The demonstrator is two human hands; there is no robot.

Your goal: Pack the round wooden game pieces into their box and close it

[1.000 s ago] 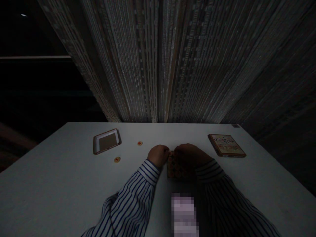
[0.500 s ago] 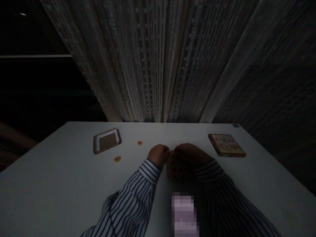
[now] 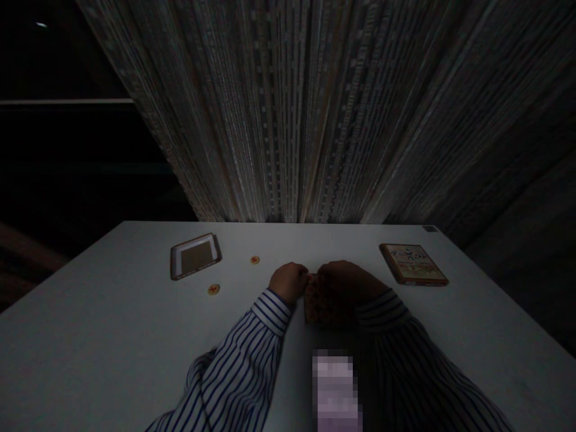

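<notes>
A small tray (image 3: 320,323) filled with several round wooden pieces lies on the white table, partly hidden beneath my right hand and in shadow. My left hand (image 3: 289,282) is at its upper left corner, thumb and fingers closed at a round piece (image 3: 311,279) with a reddish mark. Over the tray's upper part, my right hand (image 3: 348,281) bends inward with its fingertips beside that same piece; its fingers are dark and mostly hidden, so what they hold cannot be made out.
Two loose round pieces (image 3: 213,289) (image 3: 254,260) lie left of my hands. Farther left is a shallow framed tray or lid (image 3: 196,257). A flat box with a printed picture (image 3: 416,264) rests at the right. A blurred pinkish patch (image 3: 337,393) is near the front; a curtain (image 3: 297,120) hangs behind.
</notes>
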